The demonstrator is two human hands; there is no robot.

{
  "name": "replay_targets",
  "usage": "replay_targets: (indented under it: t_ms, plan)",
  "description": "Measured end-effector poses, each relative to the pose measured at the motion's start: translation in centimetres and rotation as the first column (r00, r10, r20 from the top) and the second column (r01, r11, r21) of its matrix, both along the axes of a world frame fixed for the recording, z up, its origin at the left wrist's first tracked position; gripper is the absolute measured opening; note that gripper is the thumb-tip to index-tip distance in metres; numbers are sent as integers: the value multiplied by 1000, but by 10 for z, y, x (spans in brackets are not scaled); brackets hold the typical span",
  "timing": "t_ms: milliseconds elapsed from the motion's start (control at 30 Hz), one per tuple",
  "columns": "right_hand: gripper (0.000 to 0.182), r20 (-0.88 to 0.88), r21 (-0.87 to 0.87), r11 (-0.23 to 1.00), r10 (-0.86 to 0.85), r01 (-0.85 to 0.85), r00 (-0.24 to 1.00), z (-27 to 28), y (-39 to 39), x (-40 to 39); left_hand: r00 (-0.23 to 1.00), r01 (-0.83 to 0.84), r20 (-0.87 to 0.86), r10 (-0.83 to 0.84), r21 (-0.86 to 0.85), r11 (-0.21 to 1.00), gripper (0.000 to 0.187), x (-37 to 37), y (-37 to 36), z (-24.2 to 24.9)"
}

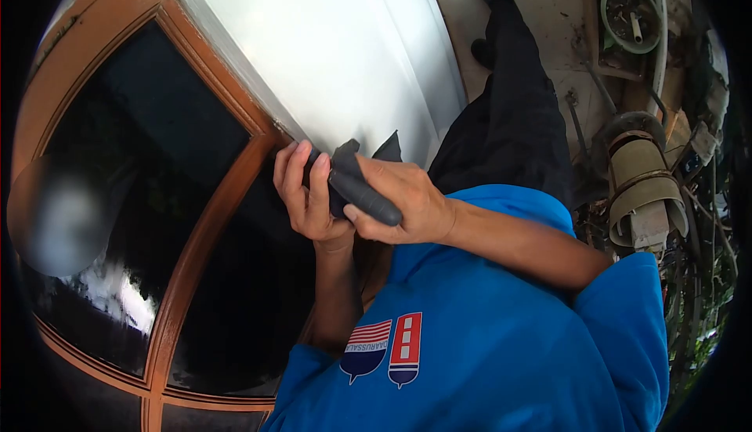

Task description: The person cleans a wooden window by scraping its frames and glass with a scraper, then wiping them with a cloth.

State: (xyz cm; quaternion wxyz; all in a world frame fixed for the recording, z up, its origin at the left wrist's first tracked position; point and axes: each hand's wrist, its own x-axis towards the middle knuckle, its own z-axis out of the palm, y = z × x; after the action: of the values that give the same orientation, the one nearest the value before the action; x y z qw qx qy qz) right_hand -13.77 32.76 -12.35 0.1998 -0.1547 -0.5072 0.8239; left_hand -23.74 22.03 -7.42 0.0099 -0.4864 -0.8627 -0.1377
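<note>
My left hand (312,205) and my right hand (411,197) meet in front of my chest, both closed around a dark grey object (364,195). It has a smooth, rounded, handle-like end that sticks out below my right hand's fingers. Thin black pointed flaps stand up from its upper side. My left fingers curl over its far left end, while my right hand wraps its near end. The grips cover much of it, so its exact kind does not show.
To the left is a brown wooden frame (205,220) with dark glass panes. A white panel (345,32) rises beyond my hands. On the right stand a round green-rimmed basin (607,21), a beige cylindrical container (646,185) and plants (709,307). My dark-trousered legs (517,111) reach over the pale floor.
</note>
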Motion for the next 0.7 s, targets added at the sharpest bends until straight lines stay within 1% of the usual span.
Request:
replay_targets:
  t_ms: [33, 133, 233, 333, 433, 533, 567, 667, 700]
  plan:
    - [50, 25, -39, 999, 15, -14, 1000, 0, -1, 2, 1000, 5, 6, -5, 3, 1000, 41, -1, 0, -2]
    - [51, 14, 166, 986, -23, 21, 1000, 3, -4, 1, 999, -38, 35, 36, 52, 998, 41, 2, -5, -5]
    - [51, -18, 186, 982, 40, -36, 999, 5, -2, 1, 999, -41, 5, 41, 91, 995, 40, 3, -6, -2]
    - [53, -46, 104, 994, -30, 35, 998, 6, 2, 4, 999, 12, -43, -10, 44, 999, 40, 3, -3, 3]
    - [52, -79, -11, 995, 95, -96, 992, 3, 19, 11, 998, 51, -43, -51, 4, 999, 32, 0, 2, 18]
    - [49, 1, -20, 1000, 24, -24, 1000, -6, 30, 10, 982, -39, -185, 35, -17, 999, 26, -4, 16, 38]
    - [40, 76, 4, 996, 85, -86, 993, -8, 33, 10, 976, -50, -214, 39, -46, 998, 28, -6, 17, 49]
    - [35, 260, 51, 977, 189, -209, 947, -10, 17, 3, 960, -113, -255, 119, 37, 993, 29, -2, 25, 74]
    - [32, 236, 57, 971, 211, -230, 949, -8, 13, -4, 968, -87, -231, 101, 70, 994, 31, -1, 20, 80]
